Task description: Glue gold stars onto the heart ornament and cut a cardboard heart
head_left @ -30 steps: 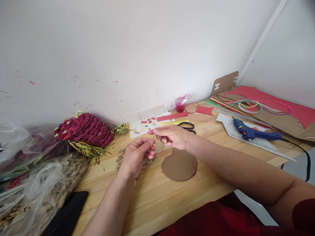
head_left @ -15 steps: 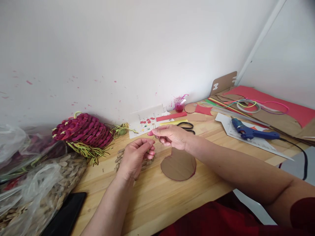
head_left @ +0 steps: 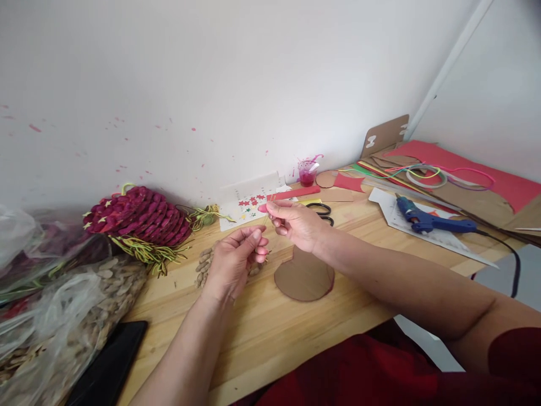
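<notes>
Over the middle of the table, my left hand [head_left: 234, 259] and my right hand [head_left: 293, 221] are close together, both pinched. A thin yellowish thread [head_left: 265, 219] runs between their fingertips, and each hand grips part of it. Peanuts in their shells [head_left: 203, 266] lie partly hidden beneath my left hand. Below my right hand is a cut piece of brown cardboard [head_left: 305, 277] with a rounded end, lying flat. Black-handled scissors [head_left: 322, 210] rest just behind my right wrist, their blades hidden.
A magenta peanut-covered shape [head_left: 139, 217] with yellow-green yarn stands at left, beside plastic bags of peanuts [head_left: 76, 310]. Star stickers [head_left: 249, 202] and a cup of pink paint [head_left: 307, 173] sit along the wall. A blue glue gun [head_left: 431, 221] lies on the right.
My hands stay pinched on the thread, and my right hand has risen slightly away from the left, so a little more thread shows. The view has shifted slightly.
</notes>
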`<state>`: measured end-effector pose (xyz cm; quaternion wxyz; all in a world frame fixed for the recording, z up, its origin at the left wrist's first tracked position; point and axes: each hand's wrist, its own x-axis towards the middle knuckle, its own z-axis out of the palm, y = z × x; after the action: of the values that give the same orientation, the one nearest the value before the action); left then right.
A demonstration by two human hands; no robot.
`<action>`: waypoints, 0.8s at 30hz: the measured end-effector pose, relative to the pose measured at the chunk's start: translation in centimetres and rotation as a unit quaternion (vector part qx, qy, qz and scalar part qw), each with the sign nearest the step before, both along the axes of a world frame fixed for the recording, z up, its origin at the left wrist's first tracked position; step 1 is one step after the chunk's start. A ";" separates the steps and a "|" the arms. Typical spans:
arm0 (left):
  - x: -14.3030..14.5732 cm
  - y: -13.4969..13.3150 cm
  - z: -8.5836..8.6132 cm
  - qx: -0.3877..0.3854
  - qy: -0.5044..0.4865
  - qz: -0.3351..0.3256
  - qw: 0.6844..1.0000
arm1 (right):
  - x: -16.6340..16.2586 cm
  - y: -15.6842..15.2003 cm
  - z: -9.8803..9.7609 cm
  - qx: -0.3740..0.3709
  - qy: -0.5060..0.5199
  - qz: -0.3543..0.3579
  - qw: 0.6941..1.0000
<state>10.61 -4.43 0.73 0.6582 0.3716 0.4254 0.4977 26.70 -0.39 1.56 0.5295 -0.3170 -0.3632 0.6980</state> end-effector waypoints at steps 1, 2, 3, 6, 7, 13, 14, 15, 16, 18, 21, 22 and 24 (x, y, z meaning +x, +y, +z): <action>0.0 0.0 0.0 0.000 -0.007 0.002 1.000 | 0.1 0.1 0.0 0.000 -0.005 0.001 1.000; -0.1 0.0 0.1 -0.001 -0.010 0.003 1.000 | 0.1 0.1 0.0 0.001 -0.012 0.002 1.000; -0.1 -0.1 0.1 -0.002 -0.011 0.004 1.000 | 0.2 0.2 0.0 0.004 -0.019 0.004 1.000; -0.1 -0.1 0.2 0.003 0.006 0.014 1.000 | 0.4 0.3 -0.1 0.019 -0.040 0.004 0.999; 0.0 -0.2 0.2 0.008 0.015 0.017 1.000 | 0.4 0.3 -0.1 0.023 -0.046 0.003 0.999; 0.5 -0.3 0.3 0.017 0.062 0.032 0.997 | 0.4 0.3 0.1 0.034 -0.079 -0.016 0.996; 0.6 -0.2 0.3 0.015 0.063 0.033 0.997 | 0.4 0.3 0.1 0.039 -0.081 -0.018 0.996; 0.6 -0.2 0.2 0.011 0.063 0.032 0.997 | 0.4 0.3 0.1 0.044 -0.084 -0.020 0.995; 0.6 -0.2 0.2 0.007 0.063 0.031 0.998 | 0.4 0.3 0.0 0.049 -0.087 -0.021 0.995; 0.6 -0.2 0.1 0.001 0.060 0.028 0.998 | 0.5 0.4 -0.1 0.054 -0.094 -0.024 0.994; 0.6 -0.2 0.1 0.004 0.047 0.024 0.999 | 0.5 0.5 -0.1 0.049 -0.101 -0.027 0.993; 0.6 -0.3 0.1 0.006 0.045 0.023 0.999 | 0.5 0.5 -0.1 0.046 -0.101 -0.028 0.993; 0.6 -0.3 0.1 0.009 0.048 0.024 0.999 | 0.4 0.4 0.0 0.044 -0.102 -0.030 0.993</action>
<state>11.24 -4.73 0.85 0.6217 0.3901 0.4608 0.4990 27.15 0.03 1.56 0.5236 -0.3733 -0.4359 0.6297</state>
